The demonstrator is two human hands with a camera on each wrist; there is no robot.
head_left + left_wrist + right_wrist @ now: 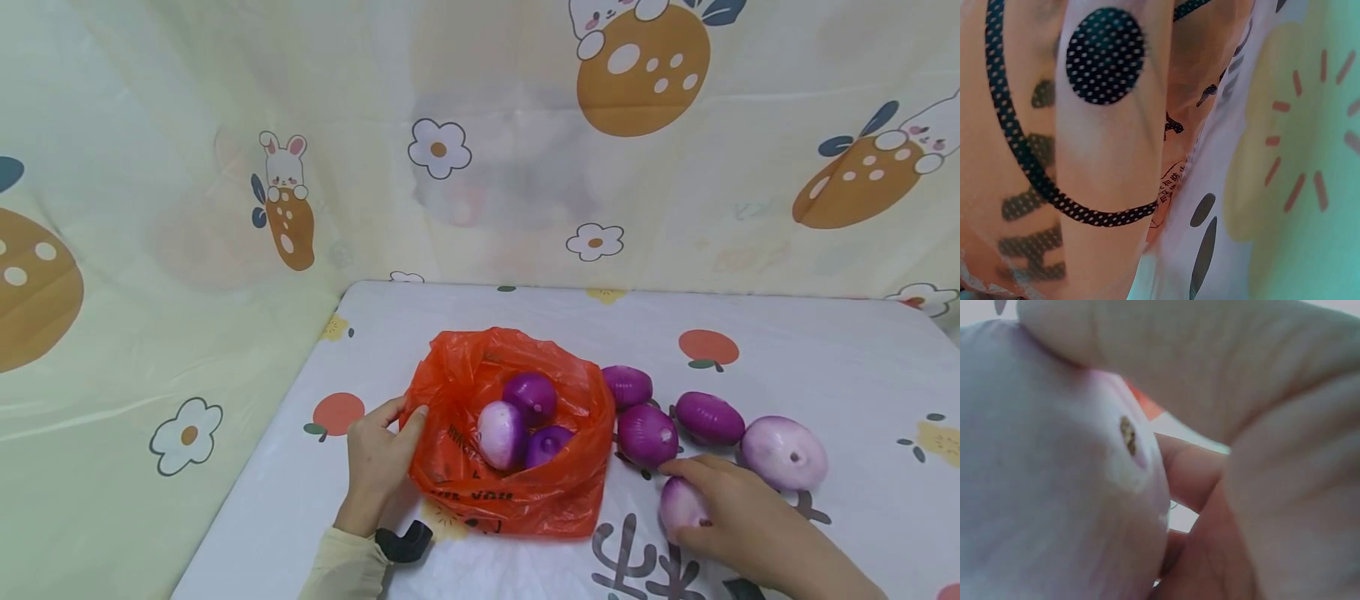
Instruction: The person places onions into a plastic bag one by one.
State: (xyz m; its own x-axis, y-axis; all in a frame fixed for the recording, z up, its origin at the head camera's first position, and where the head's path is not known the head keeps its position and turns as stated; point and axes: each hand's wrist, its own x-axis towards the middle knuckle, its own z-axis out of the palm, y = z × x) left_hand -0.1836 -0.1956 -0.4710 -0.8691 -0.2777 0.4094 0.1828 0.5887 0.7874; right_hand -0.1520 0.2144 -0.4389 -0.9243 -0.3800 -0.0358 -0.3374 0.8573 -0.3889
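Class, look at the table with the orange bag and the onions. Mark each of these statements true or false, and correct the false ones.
1. The orange bag holds three onions. True.
2. The left hand grips the rim of the bag. True.
3. The right hand is empty. False: it grips a pale onion lying on the table.
4. All the onions outside the bag lie to its left. False: they lie to its right.
5. The bag lies flat and closed. False: its mouth stands open, showing the onions inside.
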